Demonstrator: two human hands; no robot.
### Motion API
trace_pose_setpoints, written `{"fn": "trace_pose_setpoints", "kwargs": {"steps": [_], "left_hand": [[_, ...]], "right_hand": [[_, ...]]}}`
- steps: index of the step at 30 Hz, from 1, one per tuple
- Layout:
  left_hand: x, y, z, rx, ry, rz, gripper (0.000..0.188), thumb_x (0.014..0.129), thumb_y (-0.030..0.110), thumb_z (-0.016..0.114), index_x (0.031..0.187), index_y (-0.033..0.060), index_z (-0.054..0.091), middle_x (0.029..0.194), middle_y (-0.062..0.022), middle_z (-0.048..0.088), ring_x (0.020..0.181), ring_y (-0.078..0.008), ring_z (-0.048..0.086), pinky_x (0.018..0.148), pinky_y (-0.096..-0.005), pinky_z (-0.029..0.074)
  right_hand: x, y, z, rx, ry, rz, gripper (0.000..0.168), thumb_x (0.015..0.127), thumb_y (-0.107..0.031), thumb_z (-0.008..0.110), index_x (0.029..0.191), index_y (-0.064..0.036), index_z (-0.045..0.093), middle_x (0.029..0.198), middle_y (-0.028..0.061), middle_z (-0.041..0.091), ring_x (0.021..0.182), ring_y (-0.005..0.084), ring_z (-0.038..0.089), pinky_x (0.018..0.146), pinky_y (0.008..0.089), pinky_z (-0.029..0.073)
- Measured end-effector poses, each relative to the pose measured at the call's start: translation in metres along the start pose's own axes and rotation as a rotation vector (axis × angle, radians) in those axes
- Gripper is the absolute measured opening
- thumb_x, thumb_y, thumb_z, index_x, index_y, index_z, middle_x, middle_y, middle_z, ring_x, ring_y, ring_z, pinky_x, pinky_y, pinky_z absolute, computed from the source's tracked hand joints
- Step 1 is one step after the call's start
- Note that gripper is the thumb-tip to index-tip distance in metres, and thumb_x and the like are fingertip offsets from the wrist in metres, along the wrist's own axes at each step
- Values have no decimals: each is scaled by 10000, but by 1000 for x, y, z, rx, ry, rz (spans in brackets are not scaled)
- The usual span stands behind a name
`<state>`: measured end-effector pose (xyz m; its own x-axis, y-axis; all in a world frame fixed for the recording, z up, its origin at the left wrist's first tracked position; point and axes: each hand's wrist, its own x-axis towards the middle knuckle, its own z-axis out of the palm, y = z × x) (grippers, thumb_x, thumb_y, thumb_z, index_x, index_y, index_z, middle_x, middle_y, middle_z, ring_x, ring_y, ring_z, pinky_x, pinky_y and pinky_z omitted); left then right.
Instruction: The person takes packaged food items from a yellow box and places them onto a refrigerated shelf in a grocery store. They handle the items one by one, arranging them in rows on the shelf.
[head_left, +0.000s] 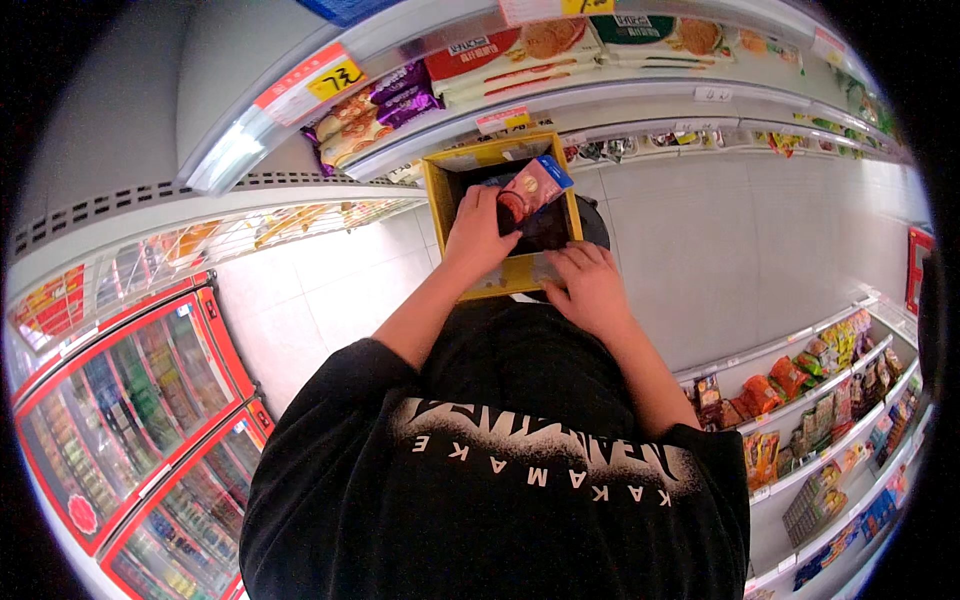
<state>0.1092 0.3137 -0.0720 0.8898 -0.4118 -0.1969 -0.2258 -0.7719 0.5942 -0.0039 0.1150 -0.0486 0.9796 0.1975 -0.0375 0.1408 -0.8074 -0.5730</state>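
Note:
A yellow open-topped box with a dark inside stands in front of me, below the shelf edge. My left hand reaches into its left part and grips the lower left end of a pink and blue food packet, which lies tilted over the box's opening. Darker contents lie under the packet, too shadowed to name. My right hand rests at the box's near right corner, its fingertips on the rim and its thumb by the near wall; no packet shows in it.
Shelves with purple packets and red and green food packs curve across the front. Red-framed glass-door coolers stand at the left. Snack shelves stand behind on the right. A dark round object sits beside the box.

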Motion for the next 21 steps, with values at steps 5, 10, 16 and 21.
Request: {"fn": "trace_pose_setpoints", "kwargs": {"steps": [5, 10, 16, 21], "left_hand": [[32, -20, 57, 273, -263, -293, 559, 809, 172, 788, 1252, 14, 486, 1300, -207, 522, 1211, -405, 568, 925, -492, 541], [54, -43, 126, 423, -461, -348, 389, 940, 148, 604, 1299, 31, 512, 1281, -168, 562, 1138, -374, 639, 797, -517, 569], [46, -79, 205, 579, -565, -132, 416, 994, 199, 511, 1399, 102, 508, 1335, -153, 559, 1149, -361, 641, 780, -529, 567], [42, -107, 239, 389, -672, -183, 431, 1003, 216, 495, 1418, 103, 504, 1373, -204, 577, 1170, -397, 631, 843, -538, 560]], "right_hand": [[-21, 7, 25, -205, -122, -54, 389, 778, -299, 772, 1125, -145, 688, 1122, 21, 671, 1218, 251, 555, 1090, 488, 384], [-23, 12, 39, -237, -114, -32, 295, 754, -255, 753, 1031, -161, 712, 1062, -20, 680, 1186, 218, 575, 1080, 477, 396], [-20, 15, 35, -113, -77, -36, 127, 815, -234, 667, 899, -155, 721, 946, -4, 681, 1081, 218, 596, 1096, 530, 391], [-19, 11, 34, -139, -105, -18, 167, 755, -230, 719, 911, -172, 707, 948, -32, 669, 1050, 188, 595, 1069, 491, 402]]}}
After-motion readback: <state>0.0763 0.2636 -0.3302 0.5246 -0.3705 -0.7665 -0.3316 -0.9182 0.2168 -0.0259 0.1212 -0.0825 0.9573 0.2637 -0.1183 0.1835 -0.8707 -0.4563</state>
